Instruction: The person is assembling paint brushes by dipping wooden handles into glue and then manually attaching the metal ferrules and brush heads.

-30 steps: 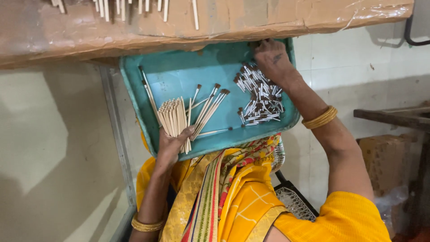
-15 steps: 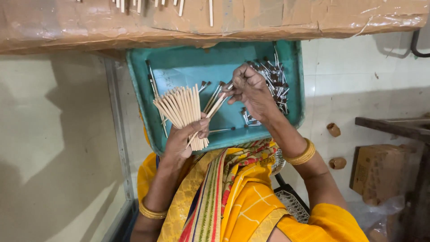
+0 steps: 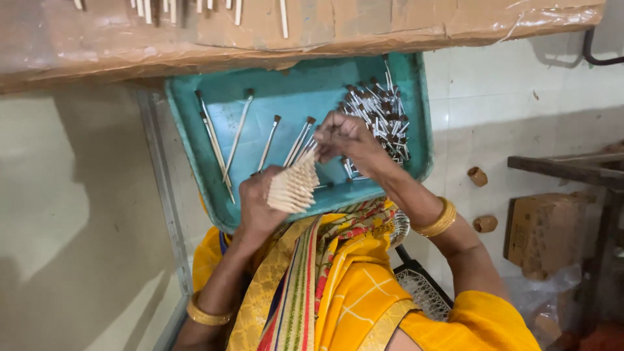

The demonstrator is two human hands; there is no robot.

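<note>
A teal tray point(image 3: 195, 123) rests on my lap. My left hand point(image 3: 260, 201) grips a bundle of thin wooden sticks point(image 3: 294, 185), their cut ends facing me. My right hand point(image 3: 348, 140) is closed just above the bundle's top, fingertips pinched at one stick; what it pinches is hidden. A pile of small metal brush tips point(image 3: 380, 120) lies in the tray's right part, behind my right hand. Several finished thin brushes point(image 3: 237, 136) lie loose in the tray's left and middle.
A cardboard-covered board point(image 3: 325, 26) with more sticks on it spans the top. A metal frame leg point(image 3: 162, 195) stands left of the tray. On the right are two small brown spools point(image 3: 478, 175), a cardboard box point(image 3: 543, 227) and a dark bench point(image 3: 565, 166).
My right hand left the pile of metal tips and came to the top of the stick bundle. My left hand tilted the bundle so its ends face me.
</note>
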